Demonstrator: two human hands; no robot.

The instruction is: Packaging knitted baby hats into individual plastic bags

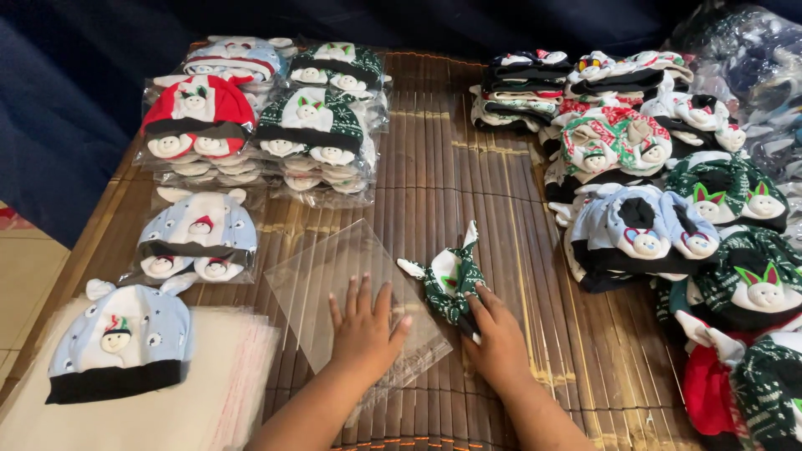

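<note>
My left hand (363, 330) lies flat and open on the clear plastic bag (351, 292) on the bamboo-mat worktop (434, 167), right hand (499, 338) grips the folded green knitted baby hat (451, 284) beside it, bagging step: hat must enter the bag mouth.

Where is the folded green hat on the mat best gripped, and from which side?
Probably at its near, lower end, coming from the person's side. The green hat lies bunched and tilted, white ears pointing away up-left, and the right hand already rests fingers on that near end. The left hand lies flat on the clear bag, so the hat's left flank is free too.
</note>
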